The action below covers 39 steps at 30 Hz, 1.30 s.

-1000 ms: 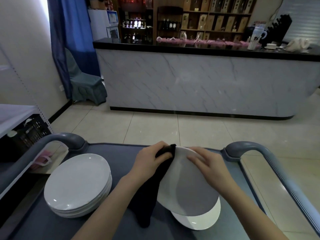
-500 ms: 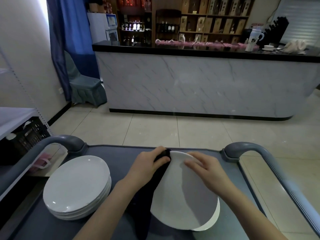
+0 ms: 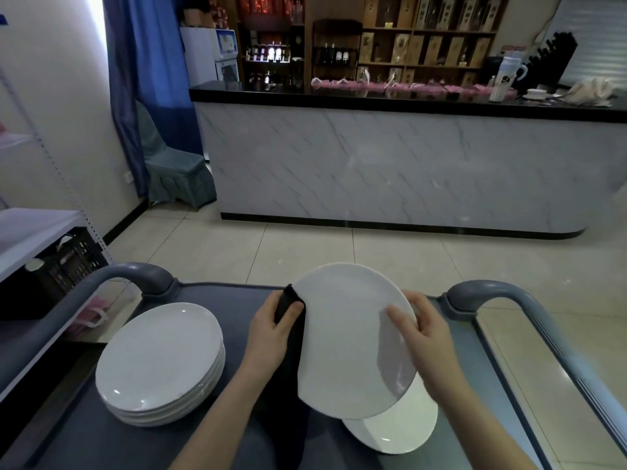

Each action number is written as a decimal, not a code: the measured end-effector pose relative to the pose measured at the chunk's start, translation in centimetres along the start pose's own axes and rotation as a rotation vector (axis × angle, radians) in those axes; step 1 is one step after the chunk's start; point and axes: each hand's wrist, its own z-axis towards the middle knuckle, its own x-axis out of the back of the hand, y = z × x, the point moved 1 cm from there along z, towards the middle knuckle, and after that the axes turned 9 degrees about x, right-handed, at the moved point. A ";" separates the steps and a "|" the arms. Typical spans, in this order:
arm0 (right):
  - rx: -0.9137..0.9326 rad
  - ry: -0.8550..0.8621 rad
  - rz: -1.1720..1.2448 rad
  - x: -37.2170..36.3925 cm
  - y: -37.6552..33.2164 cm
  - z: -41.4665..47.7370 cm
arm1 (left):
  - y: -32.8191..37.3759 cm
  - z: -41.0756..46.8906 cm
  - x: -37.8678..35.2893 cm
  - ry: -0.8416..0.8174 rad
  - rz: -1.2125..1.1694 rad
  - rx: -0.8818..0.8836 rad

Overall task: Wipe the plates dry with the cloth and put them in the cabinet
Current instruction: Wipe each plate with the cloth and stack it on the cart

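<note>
A white plate (image 3: 346,337) is held tilted above the grey cart (image 3: 84,432). My left hand (image 3: 271,330) grips a black cloth (image 3: 288,361) against the plate's left edge; the cloth hangs down below it. My right hand (image 3: 424,330) holds the plate's right rim, thumb on its face. Another white plate (image 3: 397,432) lies flat on the cart under the held one. A stack of white plates (image 3: 159,361) stands on the cart's left side.
The cart has grey handles at its left (image 3: 112,279) and right (image 3: 502,296). A marble-fronted counter (image 3: 390,164) runs across the room beyond a tiled floor. A black crate (image 3: 64,266) sits under a white shelf at left. A covered chair (image 3: 173,171) stands by the blue curtain.
The held plate has risen and tipped more upright, showing more of the plate lying beneath it. My right hand has slid to the right rim; my left hand stays at the left edge with the cloth.
</note>
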 end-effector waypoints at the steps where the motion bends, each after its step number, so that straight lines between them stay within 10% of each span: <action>1: 0.010 -0.095 -0.046 0.7 -0.2 0.6 | 0.2 0.1 0.3 -0.027 0.034 -0.039; 7: 0.159 -0.592 -0.520 -0.7 -0.9 2.8 | 2.3 0.5 -0.6 -0.299 0.357 -0.202; 19: -0.058 0.293 0.077 -1.9 1.8 0.0 | -0.7 -0.5 -0.3 0.092 0.041 0.061; 31: 0.220 -0.469 -0.407 -1.1 -0.4 3.3 | 3.4 1.2 -0.7 -0.379 0.434 -0.127; 39: 0.013 0.210 0.044 -1.7 0.6 1.4 | 0.9 -0.2 -0.5 0.117 0.064 0.035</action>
